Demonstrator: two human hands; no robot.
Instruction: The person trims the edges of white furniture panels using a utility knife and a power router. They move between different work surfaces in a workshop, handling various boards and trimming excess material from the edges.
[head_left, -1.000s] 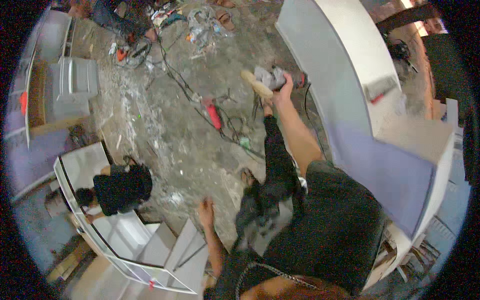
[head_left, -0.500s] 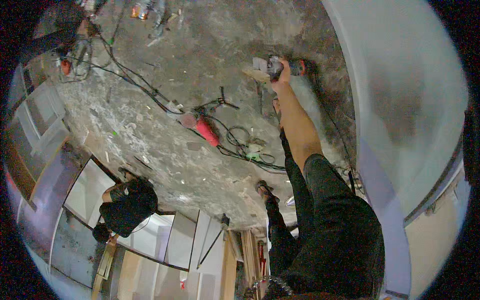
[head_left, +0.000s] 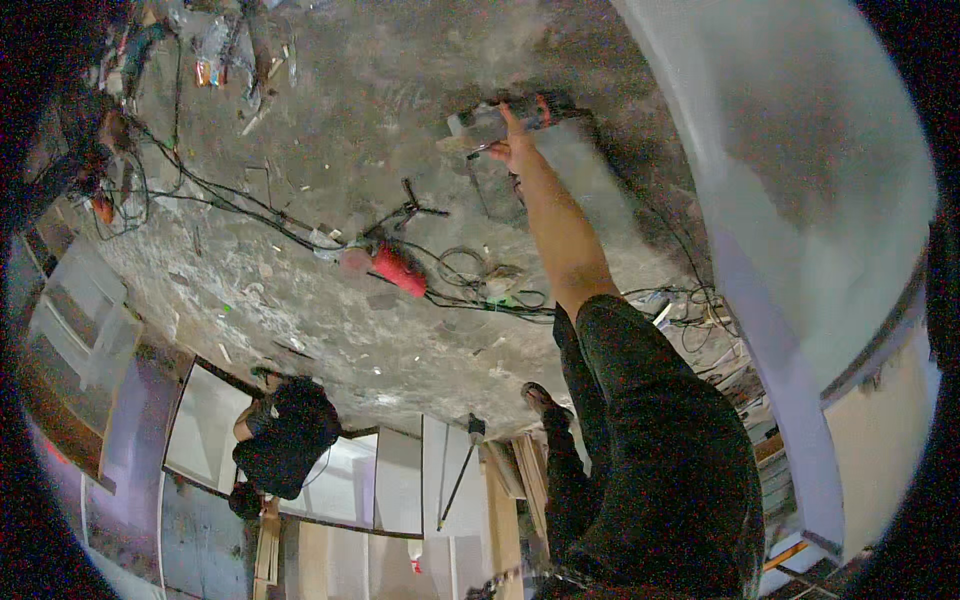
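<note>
My right hand (head_left: 513,146) reaches far forward over the concrete floor, bare forearm out of a black sleeve. Its fingers are closed about a corded power tool (head_left: 545,112) with a grey front and an orange band near its dark rear. The tool is blurred, so its exact kind cannot be told. A small dark rod (head_left: 482,152) shows by the fingers; whether it belongs to the tool is unclear. Under the tool's front lies a pale flat piece (head_left: 455,146). Of my left hand nothing is visible.
Black cables cross the floor (head_left: 330,340) past a red cylinder (head_left: 398,270) and a dark three-armed object (head_left: 412,203). Another person (head_left: 290,440) crouches by framed panels at lower left. A pale curved surface (head_left: 780,180) rises on the right. Wrappers (head_left: 215,60) lie at far left.
The whole view has shifted, with the crouching person now farther right in it. My right hand and the tool have moved slightly left and farther away, and the hand's grip looks changed.
</note>
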